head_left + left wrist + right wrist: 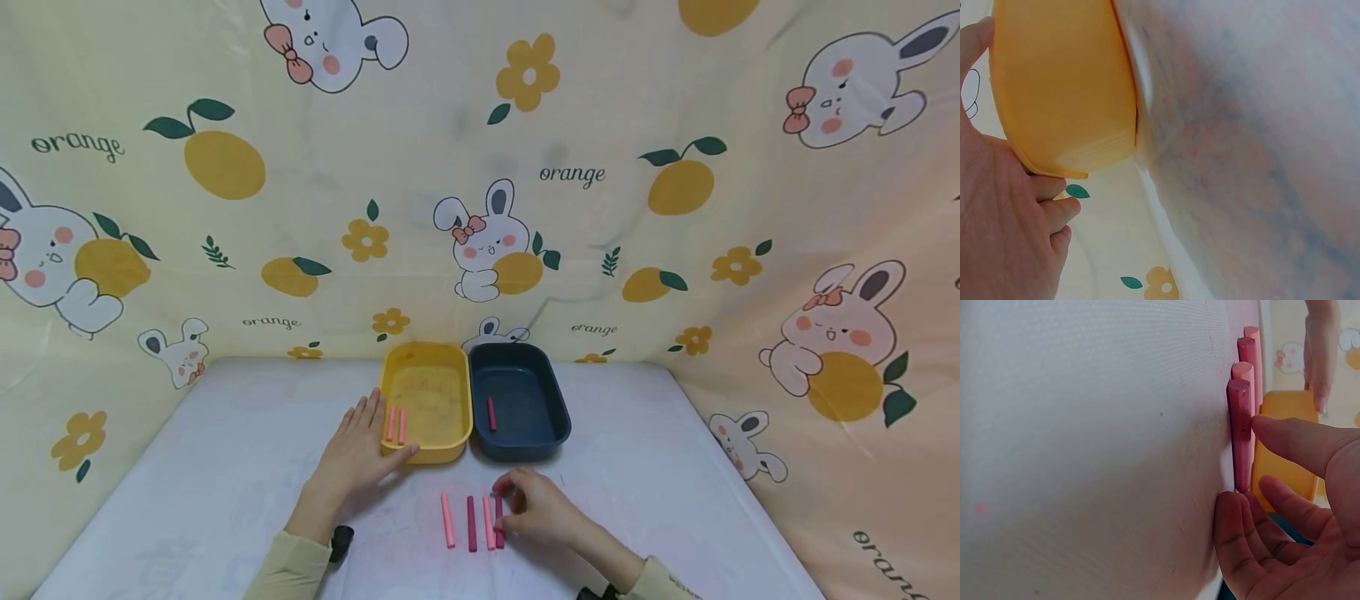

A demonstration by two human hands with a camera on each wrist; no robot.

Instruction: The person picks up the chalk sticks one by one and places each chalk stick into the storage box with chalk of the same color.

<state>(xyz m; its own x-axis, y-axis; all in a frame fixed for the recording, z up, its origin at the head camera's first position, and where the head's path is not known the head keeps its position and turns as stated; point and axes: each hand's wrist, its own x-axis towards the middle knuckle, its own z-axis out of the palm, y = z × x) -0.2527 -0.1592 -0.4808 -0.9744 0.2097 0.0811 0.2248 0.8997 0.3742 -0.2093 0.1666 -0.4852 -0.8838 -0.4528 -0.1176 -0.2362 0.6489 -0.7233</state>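
Note:
In the head view, my left hand (352, 454) rests against the yellow box (438, 455), fingers along its left side and thumb at the front rim. Two pink crayons (402, 425) lie inside that box. Beside it stands a dark blue box (528, 452) holding one dark red crayon (491, 414). Below the boxes, pink and dark red crayons (472, 525) lie in a row. At the row's right end, my right hand (543, 512) curls round a dark red crayon (1241, 437). Its thumb touches the side and its fingertips are at the far end, close to the white surface.
A white cloth (187, 483) covers the table, with faint pink smudges around the crayons. Behind the boxes hangs a cream curtain (420, 125) printed with rabbits and oranges. The two boxes stand side by side near the table's back edge.

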